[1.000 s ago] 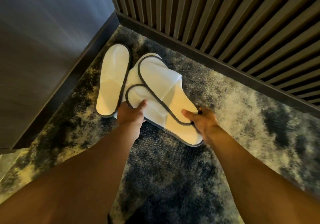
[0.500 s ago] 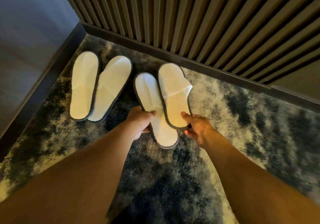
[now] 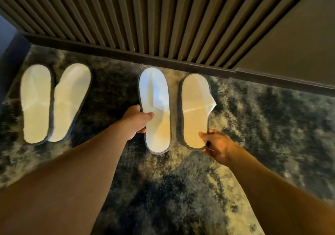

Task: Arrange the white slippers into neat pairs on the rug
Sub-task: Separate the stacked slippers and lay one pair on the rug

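Observation:
Several white slippers with grey edging lie on the mottled dark rug [image 3: 181, 189]. One pair rests at the far left: a straight slipper [image 3: 36, 104] and a slanted one [image 3: 69, 100] touching at the heels. In the middle, my left hand [image 3: 136, 121] grips the left edge of a slipper [image 3: 155, 98], thumb on its insole. My right hand [image 3: 215, 146] pinches the heel of the slipper beside it [image 3: 194, 98], whose toe cover sticks out to the right. These two lie parallel with a narrow gap, toes toward the wall.
A dark slatted wall panel [image 3: 145, 17] with a baseboard [image 3: 126, 53] runs along the far edge of the rug. A dark flat panel [image 3: 299, 35] continues to the right. Open rug stretches right of the slippers and in front of me.
The two slippers in my hands have slid right, away from the left pair, and come apart from overlapping into a parallel pair with a gap. The left pair stays put.

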